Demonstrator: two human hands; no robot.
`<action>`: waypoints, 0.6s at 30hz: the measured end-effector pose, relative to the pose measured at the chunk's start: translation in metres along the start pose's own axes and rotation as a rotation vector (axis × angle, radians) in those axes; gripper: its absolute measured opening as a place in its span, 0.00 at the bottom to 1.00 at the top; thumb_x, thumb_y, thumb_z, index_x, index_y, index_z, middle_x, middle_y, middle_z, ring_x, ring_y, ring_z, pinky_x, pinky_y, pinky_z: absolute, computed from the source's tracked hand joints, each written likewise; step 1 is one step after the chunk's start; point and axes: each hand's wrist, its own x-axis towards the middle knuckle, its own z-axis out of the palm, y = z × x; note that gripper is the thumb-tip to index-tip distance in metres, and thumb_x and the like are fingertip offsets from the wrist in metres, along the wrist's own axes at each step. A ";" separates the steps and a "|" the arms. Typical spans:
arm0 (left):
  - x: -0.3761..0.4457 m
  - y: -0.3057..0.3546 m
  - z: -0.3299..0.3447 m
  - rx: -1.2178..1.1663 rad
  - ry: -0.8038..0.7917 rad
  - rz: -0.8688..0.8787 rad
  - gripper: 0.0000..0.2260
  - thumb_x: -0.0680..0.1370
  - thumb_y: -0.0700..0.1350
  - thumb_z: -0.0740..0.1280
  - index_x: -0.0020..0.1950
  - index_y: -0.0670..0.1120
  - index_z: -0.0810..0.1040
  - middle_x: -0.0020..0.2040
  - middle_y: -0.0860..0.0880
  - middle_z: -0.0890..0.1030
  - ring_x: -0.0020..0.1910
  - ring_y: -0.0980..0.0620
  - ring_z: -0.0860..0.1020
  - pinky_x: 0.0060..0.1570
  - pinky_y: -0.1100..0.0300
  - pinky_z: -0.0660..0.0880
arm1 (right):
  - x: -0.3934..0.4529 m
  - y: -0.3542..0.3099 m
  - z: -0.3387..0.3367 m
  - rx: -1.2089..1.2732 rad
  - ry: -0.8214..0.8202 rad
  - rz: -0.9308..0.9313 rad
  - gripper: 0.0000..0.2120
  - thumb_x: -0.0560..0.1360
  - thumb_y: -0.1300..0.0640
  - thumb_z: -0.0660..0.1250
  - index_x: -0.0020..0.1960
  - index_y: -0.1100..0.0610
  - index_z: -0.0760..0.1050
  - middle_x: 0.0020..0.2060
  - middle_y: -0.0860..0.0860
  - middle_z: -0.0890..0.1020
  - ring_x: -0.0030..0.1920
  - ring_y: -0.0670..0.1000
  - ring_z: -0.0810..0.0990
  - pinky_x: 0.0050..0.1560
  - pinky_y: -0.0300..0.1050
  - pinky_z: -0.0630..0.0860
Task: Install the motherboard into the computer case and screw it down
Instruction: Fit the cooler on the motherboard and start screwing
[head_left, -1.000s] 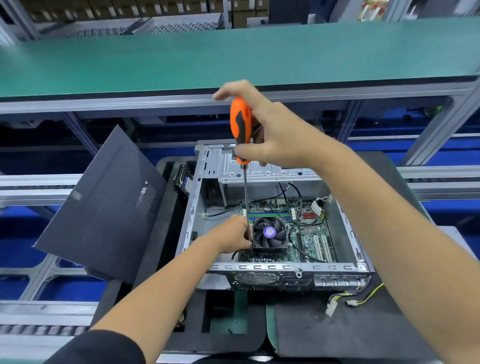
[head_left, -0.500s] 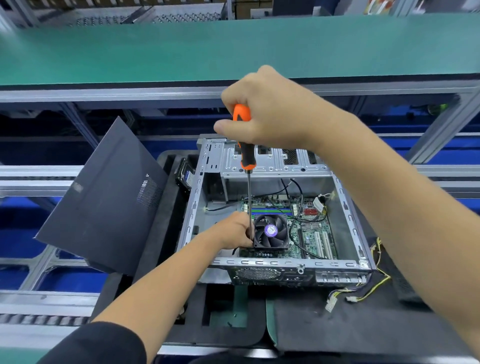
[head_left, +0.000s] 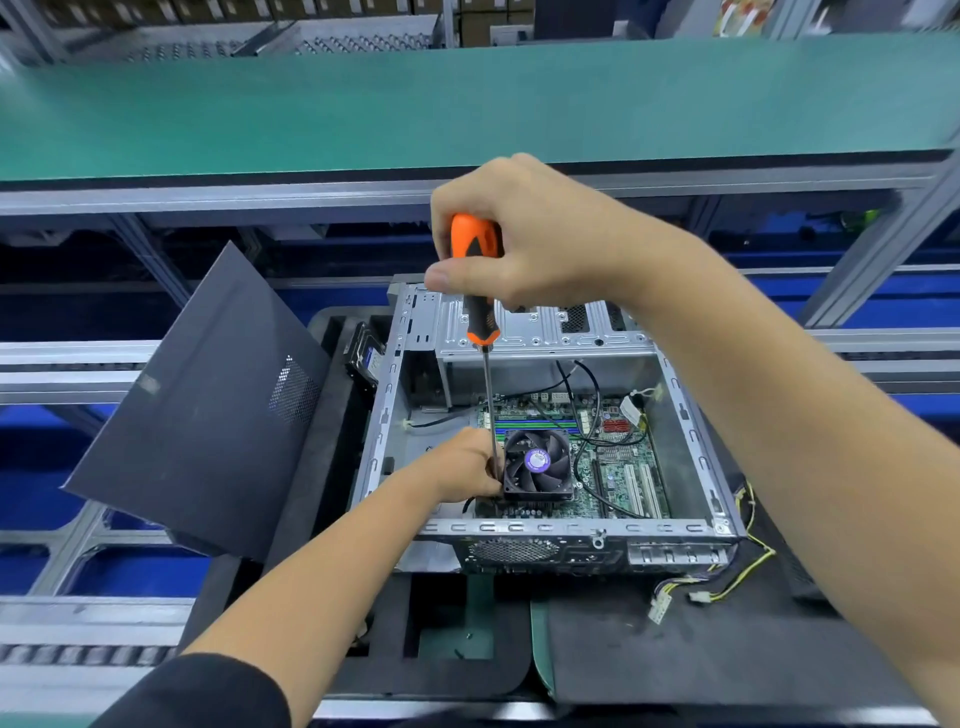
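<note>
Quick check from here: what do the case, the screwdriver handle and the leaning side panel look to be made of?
Case: bare sheet metal, probably steel; dull silver, stamped slots, folded edges.
Screwdriver handle: orange and black, likely moulded plastic or rubber; smooth, slight sheen.
Side panel: probably painted metal; matt dark grey, flat, with a perforated vent patch.

We are at an assembly-line workstation in an electronics factory. A long green mat (head_left: 467, 98) covers the bench across the upper frame, carried on a grey metal frame (head_left: 883, 244). Roller rails (head_left: 78, 654) run at lower left. Cardboard boxes (head_left: 483, 21) stand stacked along the top edge.
</note>
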 end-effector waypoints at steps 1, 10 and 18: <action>0.000 0.000 0.000 -0.001 -0.006 -0.004 0.03 0.70 0.35 0.68 0.38 0.34 0.78 0.33 0.43 0.72 0.32 0.49 0.68 0.33 0.61 0.66 | 0.000 0.001 0.001 0.000 0.027 0.001 0.13 0.74 0.49 0.69 0.42 0.60 0.76 0.30 0.52 0.79 0.29 0.44 0.73 0.30 0.39 0.69; -0.001 -0.001 -0.001 0.029 -0.012 0.028 0.04 0.70 0.36 0.68 0.37 0.42 0.75 0.34 0.45 0.74 0.33 0.50 0.69 0.31 0.63 0.66 | -0.010 0.017 0.026 0.353 0.104 0.098 0.17 0.73 0.47 0.70 0.41 0.61 0.70 0.31 0.56 0.77 0.25 0.46 0.75 0.26 0.36 0.70; 0.003 -0.001 -0.003 0.059 -0.003 0.010 0.04 0.68 0.37 0.63 0.33 0.41 0.75 0.32 0.46 0.76 0.31 0.49 0.71 0.32 0.58 0.70 | -0.021 0.049 0.042 0.523 0.186 0.249 0.07 0.80 0.54 0.60 0.45 0.56 0.66 0.33 0.54 0.81 0.25 0.51 0.76 0.25 0.36 0.69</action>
